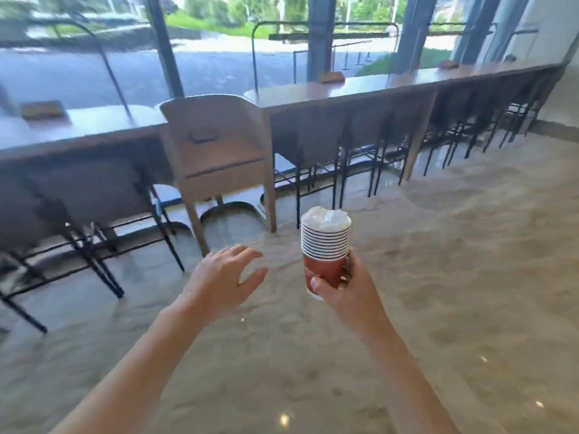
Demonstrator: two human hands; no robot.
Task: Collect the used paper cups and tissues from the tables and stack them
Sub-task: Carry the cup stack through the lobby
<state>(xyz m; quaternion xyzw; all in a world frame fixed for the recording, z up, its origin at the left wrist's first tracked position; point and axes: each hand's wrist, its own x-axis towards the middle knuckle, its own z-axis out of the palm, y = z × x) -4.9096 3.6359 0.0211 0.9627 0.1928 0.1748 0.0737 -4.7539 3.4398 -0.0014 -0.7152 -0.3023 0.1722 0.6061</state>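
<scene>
A stack of several red paper cups point(324, 252) with white rims is held upright over the floor, in the middle of the view. Crumpled white tissues point(327, 217) fill the top cup. My right hand point(347, 289) grips the lowest cup from the right and below. To the left of the stack, my left hand point(224, 277) hovers with fingers spread and nothing in it, a short gap away from the cups.
A long wooden counter point(360, 89) runs along the window wall, with small brown holders point(332, 77) on it. A tan high chair point(219, 151) stands at the counter, black-legged stools point(87, 233) to its left and right. Polished stone floor point(438, 308) lies ahead.
</scene>
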